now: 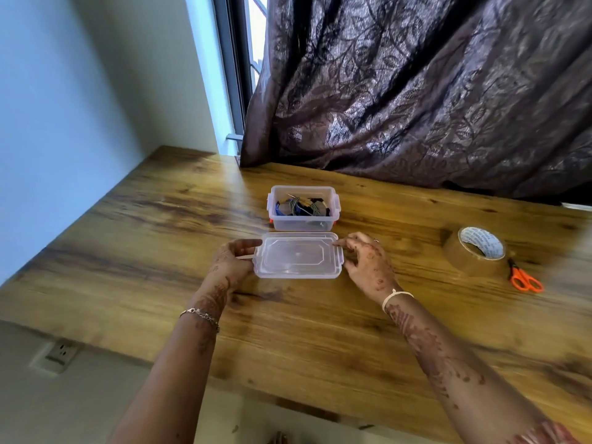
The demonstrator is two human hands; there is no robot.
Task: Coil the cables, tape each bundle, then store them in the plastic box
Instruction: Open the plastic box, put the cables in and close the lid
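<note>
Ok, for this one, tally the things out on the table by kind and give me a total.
plastic box: 1
lid: 1
tape roll: 1
scissors: 1
cables inside the box: heaped together, cannot be counted
Total: 4, cables aside

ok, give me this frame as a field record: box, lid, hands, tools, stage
box: clear plastic box, open, cables inside
lid: clear lid, off, just in front of the box; cannot tell whether lifted or resting on the wooden table
left hand: holds the lid's left end
right hand: holds the lid's right end
tools: brown tape roll, orange scissors, on the table to the right, untouched
stage: cables stored, lid not yet on
</note>
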